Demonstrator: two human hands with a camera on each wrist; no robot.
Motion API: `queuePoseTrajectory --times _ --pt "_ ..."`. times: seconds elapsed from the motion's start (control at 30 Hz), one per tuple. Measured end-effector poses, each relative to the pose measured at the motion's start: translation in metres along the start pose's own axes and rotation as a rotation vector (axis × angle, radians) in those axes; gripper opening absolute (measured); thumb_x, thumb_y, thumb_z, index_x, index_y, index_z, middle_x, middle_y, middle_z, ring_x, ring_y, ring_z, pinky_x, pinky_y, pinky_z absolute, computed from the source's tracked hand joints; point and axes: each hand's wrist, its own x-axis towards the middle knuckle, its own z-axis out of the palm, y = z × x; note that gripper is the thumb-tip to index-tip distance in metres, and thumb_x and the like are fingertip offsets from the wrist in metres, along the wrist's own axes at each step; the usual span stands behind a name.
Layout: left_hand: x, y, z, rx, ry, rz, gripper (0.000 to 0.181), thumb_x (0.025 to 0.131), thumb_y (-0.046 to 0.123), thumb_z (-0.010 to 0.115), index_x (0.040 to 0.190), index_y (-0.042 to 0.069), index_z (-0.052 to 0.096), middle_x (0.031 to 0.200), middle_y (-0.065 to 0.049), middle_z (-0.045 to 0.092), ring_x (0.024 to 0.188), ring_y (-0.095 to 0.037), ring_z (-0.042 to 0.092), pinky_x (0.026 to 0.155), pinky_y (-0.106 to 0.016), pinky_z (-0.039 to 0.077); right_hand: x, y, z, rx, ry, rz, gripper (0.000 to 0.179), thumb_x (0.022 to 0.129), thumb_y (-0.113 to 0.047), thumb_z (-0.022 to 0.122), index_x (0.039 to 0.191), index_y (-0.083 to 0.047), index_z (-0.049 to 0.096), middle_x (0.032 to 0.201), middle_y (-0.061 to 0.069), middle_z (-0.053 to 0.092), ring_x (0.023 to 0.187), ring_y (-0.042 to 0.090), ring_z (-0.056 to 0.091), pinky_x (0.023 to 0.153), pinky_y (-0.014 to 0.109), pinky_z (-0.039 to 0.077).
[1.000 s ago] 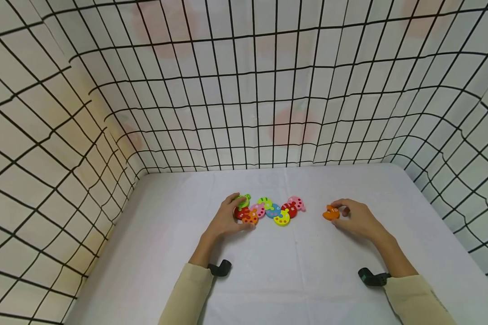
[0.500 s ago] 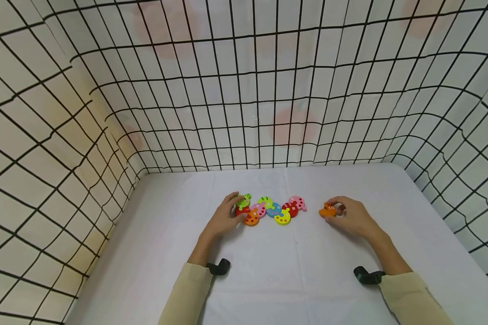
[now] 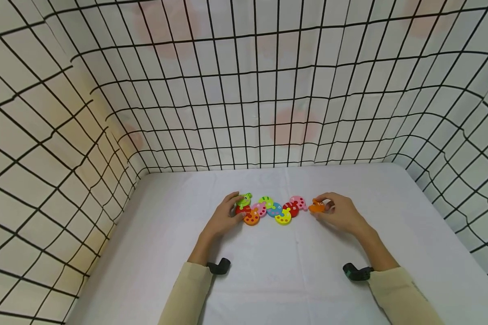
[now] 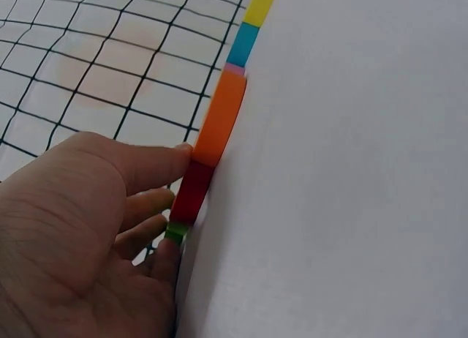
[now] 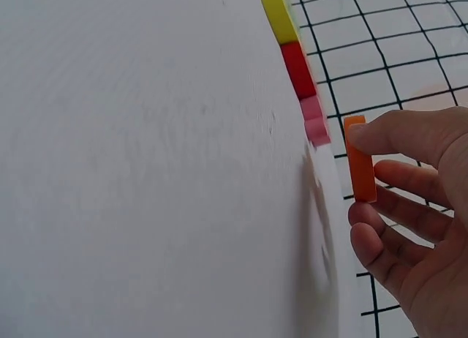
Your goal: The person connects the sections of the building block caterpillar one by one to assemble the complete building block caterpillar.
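Note:
A caterpillar puzzle of several round, numbered wooden pieces (image 3: 274, 210) lies joined in a wavy row on the white table. Its green head with a face (image 3: 244, 200) is at the left end, a spotted pink piece (image 3: 297, 202) at the right end. My left hand (image 3: 220, 220) holds the head end, thumb at the red piece (image 4: 193, 193) beside the orange one (image 4: 221, 120), fingers around the far side. My right hand (image 3: 341, 213) pinches a loose orange piece (image 5: 361, 166) between thumb and fingers, raised just right of the pink piece.
White cloth covers the table (image 3: 260, 280). Black wire mesh (image 3: 252, 99) stands along the back and both sides, with white sheeting behind it. Each wrist wears a small black camera (image 3: 219, 266).
My right hand has moved left with the orange piece, up close to the pink end. My left thumb has drawn in from below the orange piece onto the row's edge.

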Motion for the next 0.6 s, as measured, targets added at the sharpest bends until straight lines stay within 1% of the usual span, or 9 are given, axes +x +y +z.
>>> queuePoseTrajectory --times 0.17,0.23,0.3,0.47,0.6 --pt "0.002 -0.004 -0.005 0.003 -0.041 -0.007 0.058 0.098 0.020 0.065 0.153 0.010 0.049 0.168 -0.006 0.031 0.150 -0.030 0.043 0.122 -0.046 0.037 0.003 -0.010 0.006 0.003 -0.011 0.008 0.043 0.088 -0.022 0.080 0.127 -0.007 0.067 0.115 0.013 0.068 0.096 0.025 0.059 0.075 0.027 0.051" --pt "0.003 -0.006 -0.006 0.007 -0.055 -0.001 0.058 0.098 0.018 0.064 0.153 0.010 0.048 0.169 -0.006 0.030 0.149 -0.030 0.043 0.122 -0.045 0.038 0.004 -0.013 0.009 0.009 -0.017 0.006 0.043 0.088 -0.022 0.080 0.126 -0.007 0.067 0.115 0.014 0.069 0.096 0.025 0.058 0.075 0.027 0.051" --pt "0.003 -0.007 -0.007 0.020 -0.075 -0.001 0.059 0.098 0.018 0.063 0.154 0.010 0.047 0.170 -0.006 0.028 0.151 -0.029 0.041 0.122 -0.044 0.037 0.005 -0.014 0.011 0.010 -0.021 0.004 0.043 0.087 -0.021 0.080 0.126 -0.006 0.067 0.114 0.013 0.069 0.095 0.024 0.058 0.074 0.027 0.052" --pt "0.002 -0.005 -0.011 0.013 -0.116 -0.004 0.064 0.098 0.018 0.065 0.157 0.011 0.043 0.172 -0.006 0.022 0.153 -0.031 0.036 0.124 -0.047 0.033 0.008 -0.015 0.017 -0.007 -0.028 0.016 0.043 0.087 -0.021 0.081 0.125 -0.006 0.068 0.108 0.011 0.068 0.092 0.023 0.057 0.073 0.026 0.052" --pt "0.000 -0.004 -0.013 0.006 -0.129 0.001 0.066 0.098 0.018 0.065 0.158 0.010 0.041 0.172 -0.008 0.021 0.152 -0.034 0.037 0.124 -0.051 0.032 0.011 -0.015 0.020 -0.023 -0.036 0.029 0.043 0.087 -0.021 0.081 0.125 -0.005 0.067 0.103 0.009 0.067 0.090 0.022 0.056 0.073 0.028 0.051"
